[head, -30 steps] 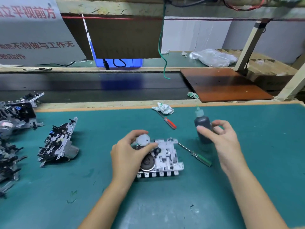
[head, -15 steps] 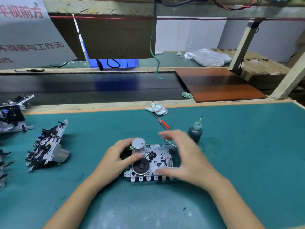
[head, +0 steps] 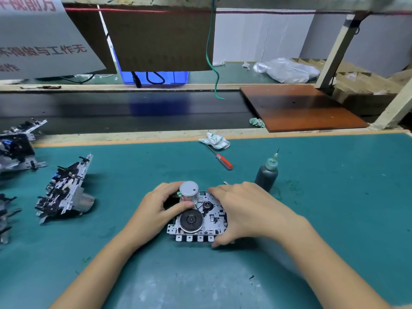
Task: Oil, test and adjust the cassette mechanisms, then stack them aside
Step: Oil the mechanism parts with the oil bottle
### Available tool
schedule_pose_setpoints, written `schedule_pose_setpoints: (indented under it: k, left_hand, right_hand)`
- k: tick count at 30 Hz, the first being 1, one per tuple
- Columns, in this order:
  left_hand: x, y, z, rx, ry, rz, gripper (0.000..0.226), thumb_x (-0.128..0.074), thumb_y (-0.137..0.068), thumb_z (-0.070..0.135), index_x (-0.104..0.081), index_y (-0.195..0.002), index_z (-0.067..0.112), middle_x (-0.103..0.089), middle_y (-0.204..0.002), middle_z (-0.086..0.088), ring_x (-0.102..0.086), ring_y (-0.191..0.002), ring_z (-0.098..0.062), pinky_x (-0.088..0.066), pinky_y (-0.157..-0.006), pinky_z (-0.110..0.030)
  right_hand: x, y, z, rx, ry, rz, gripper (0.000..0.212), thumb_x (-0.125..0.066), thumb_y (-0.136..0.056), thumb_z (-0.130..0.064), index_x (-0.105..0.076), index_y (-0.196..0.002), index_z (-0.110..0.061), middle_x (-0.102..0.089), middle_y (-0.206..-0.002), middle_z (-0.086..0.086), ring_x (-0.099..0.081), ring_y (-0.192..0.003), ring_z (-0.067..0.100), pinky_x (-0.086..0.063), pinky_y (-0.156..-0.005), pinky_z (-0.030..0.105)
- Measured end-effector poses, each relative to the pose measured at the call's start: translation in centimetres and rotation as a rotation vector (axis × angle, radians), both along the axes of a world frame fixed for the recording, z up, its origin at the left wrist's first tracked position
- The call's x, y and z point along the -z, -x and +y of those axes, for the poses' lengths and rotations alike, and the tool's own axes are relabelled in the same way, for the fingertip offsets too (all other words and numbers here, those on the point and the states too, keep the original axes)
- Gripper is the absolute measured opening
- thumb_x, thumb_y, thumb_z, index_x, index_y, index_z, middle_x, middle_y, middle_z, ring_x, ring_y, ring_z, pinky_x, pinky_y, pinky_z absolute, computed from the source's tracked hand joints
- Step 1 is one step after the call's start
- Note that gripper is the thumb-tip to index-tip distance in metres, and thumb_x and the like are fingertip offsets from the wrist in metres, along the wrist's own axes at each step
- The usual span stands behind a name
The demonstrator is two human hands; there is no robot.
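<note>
A silver cassette mechanism [head: 200, 221] lies flat on the green mat, with a round motor can at its top left and a black flywheel below it. My left hand [head: 160, 210] grips its left side, thumb against the motor can. My right hand [head: 243, 210] grips the right side, fingers over the far edge and thumb at the near right corner. A dark oil bottle [head: 266, 173] with a needle tip stands upright just behind my right hand. Another mechanism [head: 64, 192] lies tilted at the left, with more [head: 15, 150] stacked at the far left edge.
A red-handled screwdriver [head: 224, 161] and a crumpled rag [head: 215, 141] lie at the mat's back edge. Beyond it runs a dark conveyor belt [head: 124, 112] with a brown board [head: 298, 105] at its right. A green cable [head: 211, 63] hangs from above.
My right hand set the oil bottle down on the mat, came left and took hold of the mechanism's right side. My left hand stayed on the motor side.
</note>
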State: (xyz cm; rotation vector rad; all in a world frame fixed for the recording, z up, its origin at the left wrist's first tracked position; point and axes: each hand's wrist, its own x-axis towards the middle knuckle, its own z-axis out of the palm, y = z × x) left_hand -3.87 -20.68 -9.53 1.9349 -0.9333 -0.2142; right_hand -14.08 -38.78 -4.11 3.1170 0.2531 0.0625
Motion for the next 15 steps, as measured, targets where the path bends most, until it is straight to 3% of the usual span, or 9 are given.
schedule_pose_setpoints:
  k: [3, 5, 7, 9, 10, 11, 12, 13, 15]
  left_hand:
    - [-0.2, -0.1, 0.1, 0.021, 0.129, 0.213, 0.031, -0.057, -0.076, 0.053, -0.066, -0.1, 0.034, -0.07, -0.1, 0.014, -0.064, -0.093, -0.01, -0.048, -0.088, -0.031]
    - [-0.7, -0.1, 0.1, -0.018, 0.26, 0.409, 0.042, -0.049, -0.081, 0.057, -0.073, -0.091, 0.024, -0.074, -0.096, 0.007, -0.065, -0.092, -0.011, -0.046, -0.093, -0.031]
    - [-1.0, 0.2, -0.1, 0.039, 0.312, 0.641, 0.067, -0.038, -0.083, 0.07, -0.077, -0.083, 0.015, -0.075, -0.091, 0.0, -0.066, -0.091, -0.016, -0.048, -0.095, -0.031]
    - [-0.9, 1.3, -1.0, 0.183, 0.33, 0.852, 0.088, -0.037, -0.07, 0.085, -0.075, -0.079, 0.007, -0.071, -0.081, -0.006, -0.061, -0.079, -0.024, -0.052, -0.077, -0.028]
    - [-0.6, 1.9, -1.4, 0.213, 0.354, 1.005, 0.09, -0.044, -0.06, 0.088, -0.075, -0.084, 0.007, -0.068, -0.086, -0.013, -0.054, -0.075, -0.02, -0.05, -0.073, -0.029]
    - [-0.6, 2.4, -1.7, 0.205, 0.368, 1.162, 0.092, -0.053, -0.05, 0.09, -0.072, -0.089, 0.009, -0.059, -0.1, -0.007, -0.041, -0.076, -0.013, -0.044, -0.073, -0.032]
    - [-0.6, 2.7, -2.0, 0.217, 0.383, 1.285, 0.091, -0.061, -0.045, 0.089, -0.066, -0.096, 0.014, -0.044, -0.106, -0.001, -0.026, -0.076, -0.014, -0.035, -0.074, -0.034]
    - [-0.8, 2.9, -2.1, 0.269, 0.404, 1.347, 0.097, -0.065, -0.047, 0.087, -0.066, -0.108, 0.011, -0.039, -0.115, 0.005, -0.026, -0.08, -0.012, -0.032, -0.079, -0.036]
    - [-1.4, 2.7, -1.9, 0.409, 0.504, 1.391, 0.096, -0.065, -0.061, 0.077, -0.058, -0.13, 0.011, -0.049, -0.139, -0.008, -0.057, -0.107, -0.021, -0.029, -0.105, -0.043]
  right_hand:
    - [0.0, 1.0, -0.3, 0.029, -0.226, 0.082, 0.069, -0.068, -0.053, -0.072, -0.055, -0.101, -0.024, -0.064, -0.09, -0.008, -0.057, -0.08, 0.018, -0.044, -0.07, 0.032]
    - [-0.1, 1.5, -0.5, 0.084, -0.764, 0.19, 0.058, -0.079, -0.055, -0.054, -0.062, -0.103, -0.027, -0.071, -0.093, -0.012, -0.065, -0.088, 0.008, -0.05, -0.078, 0.024]
    - [0.1, 1.9, -0.3, 0.04, -1.374, 0.351, 0.053, -0.085, -0.057, -0.04, -0.067, -0.105, -0.026, -0.072, -0.1, -0.012, -0.065, -0.097, 0.005, -0.05, -0.084, 0.019]
    - [0.7, 2.1, 0.6, -0.074, -1.724, 0.484, 0.067, -0.078, -0.063, -0.056, -0.065, -0.116, -0.017, -0.068, -0.113, 0.0, -0.062, -0.108, 0.016, -0.05, -0.092, 0.03]
    - [1.1, 2.1, 1.3, -0.091, -1.847, 0.522, 0.08, -0.077, -0.062, -0.058, -0.058, -0.126, -0.013, -0.062, -0.125, 0.006, -0.058, -0.117, 0.02, -0.047, -0.097, 0.034]
    - [1.4, 2.1, 1.8, -0.014, -1.997, 0.595, 0.102, -0.082, -0.056, -0.057, -0.045, -0.137, -0.008, -0.049, -0.14, 0.012, -0.048, -0.129, 0.024, -0.043, -0.102, 0.04]
    - [1.8, 2.0, 2.0, 0.067, -2.115, 0.659, 0.123, -0.088, -0.046, -0.053, -0.031, -0.143, -0.004, -0.035, -0.149, 0.016, -0.037, -0.135, 0.029, -0.038, -0.106, 0.045]
    - [2.2, 2.0, 2.1, 0.088, -2.153, 0.673, 0.129, -0.09, -0.041, -0.052, -0.028, -0.142, -0.001, -0.037, -0.147, 0.017, -0.04, -0.134, 0.031, -0.04, -0.105, 0.046]
    - [2.1, 1.8, 2.0, 0.055, -1.947, 0.623, 0.096, -0.083, -0.052, -0.057, -0.048, -0.122, -0.002, -0.067, -0.116, 0.007, -0.063, -0.107, 0.021, -0.051, -0.092, 0.037]
